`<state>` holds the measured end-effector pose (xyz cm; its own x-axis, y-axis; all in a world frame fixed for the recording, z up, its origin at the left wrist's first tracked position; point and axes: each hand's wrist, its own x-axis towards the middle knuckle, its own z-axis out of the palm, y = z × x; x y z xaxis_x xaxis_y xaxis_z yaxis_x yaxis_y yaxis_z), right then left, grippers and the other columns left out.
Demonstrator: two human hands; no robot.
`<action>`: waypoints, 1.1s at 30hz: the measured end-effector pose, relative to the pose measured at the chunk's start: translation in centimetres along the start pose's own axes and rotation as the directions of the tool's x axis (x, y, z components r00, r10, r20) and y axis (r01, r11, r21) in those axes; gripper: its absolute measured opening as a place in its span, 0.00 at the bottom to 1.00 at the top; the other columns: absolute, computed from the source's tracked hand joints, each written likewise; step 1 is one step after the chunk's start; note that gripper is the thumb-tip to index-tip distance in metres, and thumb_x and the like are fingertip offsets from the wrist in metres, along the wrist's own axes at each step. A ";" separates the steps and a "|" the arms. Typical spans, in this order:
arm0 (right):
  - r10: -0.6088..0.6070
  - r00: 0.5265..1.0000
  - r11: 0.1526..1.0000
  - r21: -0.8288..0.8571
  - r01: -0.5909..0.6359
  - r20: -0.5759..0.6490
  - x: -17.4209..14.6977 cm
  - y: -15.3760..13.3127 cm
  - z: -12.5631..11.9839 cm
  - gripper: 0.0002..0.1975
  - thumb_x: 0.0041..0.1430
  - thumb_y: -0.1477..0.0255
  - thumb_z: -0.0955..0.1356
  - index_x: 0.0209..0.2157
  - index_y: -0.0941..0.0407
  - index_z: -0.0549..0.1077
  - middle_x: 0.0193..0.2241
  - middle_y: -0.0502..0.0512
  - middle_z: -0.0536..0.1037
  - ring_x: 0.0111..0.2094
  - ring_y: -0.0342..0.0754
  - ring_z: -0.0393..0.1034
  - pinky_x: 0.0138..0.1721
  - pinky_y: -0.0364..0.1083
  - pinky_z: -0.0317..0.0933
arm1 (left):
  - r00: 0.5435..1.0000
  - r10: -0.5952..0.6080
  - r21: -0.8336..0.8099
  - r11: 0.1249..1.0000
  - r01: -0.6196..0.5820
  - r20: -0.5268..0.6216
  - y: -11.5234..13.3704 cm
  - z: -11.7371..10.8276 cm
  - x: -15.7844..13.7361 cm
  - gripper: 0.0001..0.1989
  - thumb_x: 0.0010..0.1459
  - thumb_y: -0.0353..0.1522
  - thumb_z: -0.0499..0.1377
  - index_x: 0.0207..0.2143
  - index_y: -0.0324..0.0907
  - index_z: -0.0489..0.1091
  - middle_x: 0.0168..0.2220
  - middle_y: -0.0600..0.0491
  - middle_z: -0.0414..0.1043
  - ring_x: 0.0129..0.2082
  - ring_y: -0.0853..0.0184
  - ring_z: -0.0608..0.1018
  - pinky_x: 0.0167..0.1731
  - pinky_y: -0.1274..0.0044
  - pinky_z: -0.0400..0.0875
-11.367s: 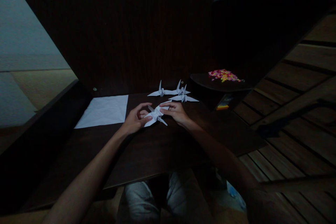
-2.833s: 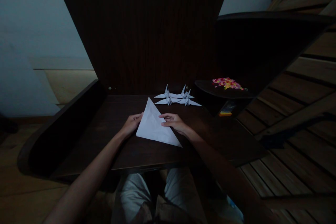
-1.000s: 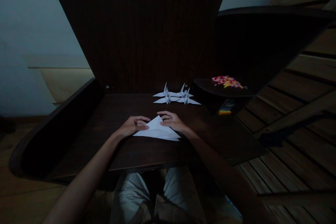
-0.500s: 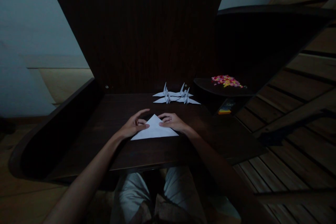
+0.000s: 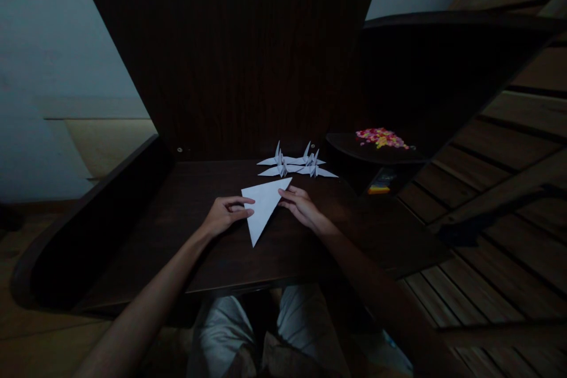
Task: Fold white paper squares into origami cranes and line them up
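A white sheet of paper folded into a triangle [image 5: 264, 205] is held between both hands over the dark desk. My left hand [image 5: 225, 214] pinches its left side, thumb on top and fingers at the edge. On the other side, my right hand [image 5: 299, 204] grips the paper near its upper right corner with the thumb over the edge. One point of the triangle faces down toward my lap. Just beyond the paper, several white folded paper cranes [image 5: 283, 169] stand in a group, wings spread.
The dark wooden desk [image 5: 168, 242] has a raised side panel [image 5: 93, 218] at the left and a tall back panel. At the right, a small rounded shelf [image 5: 367, 153] bears a heap of pink, red and yellow bits [image 5: 381, 137]. A yellow-edged item [image 5: 379, 189] lies beneath it.
The paper triangle has turned, so its long edge now slants down the right side instead of facing me. My right hand has shifted slightly right with it; both hands still grip it.
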<state>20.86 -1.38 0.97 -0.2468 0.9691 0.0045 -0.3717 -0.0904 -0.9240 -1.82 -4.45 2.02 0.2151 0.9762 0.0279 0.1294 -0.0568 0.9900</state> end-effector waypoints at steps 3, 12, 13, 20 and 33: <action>0.079 0.995 0.995 -0.059 -0.075 0.057 -0.2 0.6 0.8 0.18 0.39 0.68 0.76 0.34 0.59 0.76 0.32 0.57 0.80 0.33 0.47 0.74 0.34 0.45 0.66 | 1.000 -0.006 -0.030 1.000 0.007 0.012 0.2 0.4 0.0 0.26 0.39 0.39 0.70 0.41 0.37 0.75 0.30 0.48 0.78 0.32 0.61 0.78 0.34 0.73 0.71; 0.073 0.994 0.985 -0.161 -0.060 0.076 0.0 1.4 1.1 0.17 0.38 0.70 0.75 0.34 0.59 0.76 0.30 0.55 0.80 0.29 0.46 0.73 0.29 0.42 0.63 | 0.999 0.026 -0.189 0.982 -0.020 0.031 0.4 0.9 0.2 0.42 0.44 0.38 0.68 0.59 0.38 0.55 0.30 0.51 0.77 0.26 0.65 0.78 0.28 0.73 0.74; 0.064 0.994 0.981 -0.186 -0.048 0.083 0.0 1.4 1.1 0.17 0.39 0.69 0.75 0.35 0.59 0.76 0.29 0.54 0.79 0.28 0.45 0.72 0.27 0.41 0.61 | 0.999 0.016 -0.183 0.983 -0.009 0.037 0.4 0.9 0.3 0.42 0.44 0.37 0.68 0.59 0.37 0.56 0.29 0.52 0.76 0.24 0.66 0.77 0.27 0.73 0.74; 0.006 0.995 0.958 -0.287 0.021 0.096 0.1 1.7 0.7 0.19 0.42 0.67 0.74 0.38 0.60 0.74 0.22 0.49 0.75 0.20 0.39 0.63 0.20 0.38 0.51 | 0.999 -0.018 -0.212 0.977 0.029 0.051 -0.1 0.7 0.7 0.24 0.46 0.37 0.66 0.45 0.34 0.70 0.25 0.51 0.76 0.23 0.64 0.77 0.26 0.72 0.73; -0.025 0.988 0.993 -0.111 0.042 0.151 -0.5 0.4 0.9 0.10 0.44 0.70 0.65 0.25 0.57 0.79 0.31 0.56 0.79 0.36 0.50 0.70 0.35 0.45 0.63 | 0.998 -0.056 -0.417 0.906 0.066 0.035 0.7 0.3 0.6 0.13 0.41 0.32 0.64 0.29 0.30 0.78 0.26 0.42 0.78 0.27 0.57 0.80 0.33 0.65 0.75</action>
<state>19.98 -2.15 0.92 -0.3699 0.9251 0.0854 -0.2803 -0.0235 -0.9596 -1.28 -4.01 2.66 0.2413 0.9699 -0.0328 -0.2726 0.1002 0.9569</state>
